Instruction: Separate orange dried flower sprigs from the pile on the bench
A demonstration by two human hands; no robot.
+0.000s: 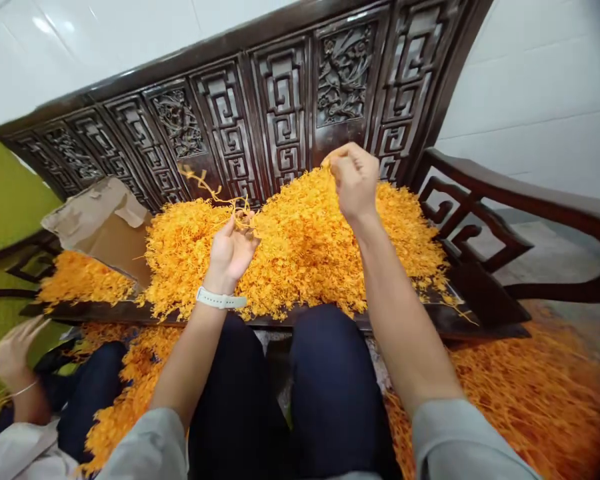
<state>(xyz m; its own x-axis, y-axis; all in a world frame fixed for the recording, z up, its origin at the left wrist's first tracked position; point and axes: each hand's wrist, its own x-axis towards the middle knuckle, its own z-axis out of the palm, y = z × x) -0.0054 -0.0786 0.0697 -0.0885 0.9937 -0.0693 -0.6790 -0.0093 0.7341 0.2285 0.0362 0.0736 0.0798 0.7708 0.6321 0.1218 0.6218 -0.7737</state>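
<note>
A large heap of orange-yellow, frilly plastic-looking sprigs [300,267] covers the seat of a dark carved wooden bench. My left hand [233,247], with a pale watch strap at the wrist, is palm up over the heap, its fingertips closed on an orange sprig [210,190] whose thin stem sticks up to the left. Above the heap's right part, my right hand [355,177] is closed in a pinch, with a bit of orange at its fingertips; what exactly it holds is mostly hidden by the fingers.
The carved backrest [280,100] rises behind the heap, with an armrest [520,220] at right. A cardboard box piece [105,227] leans at left. Loose orange strands [535,387] pile up low at right. A co-worker's hand [17,353] shows at far left.
</note>
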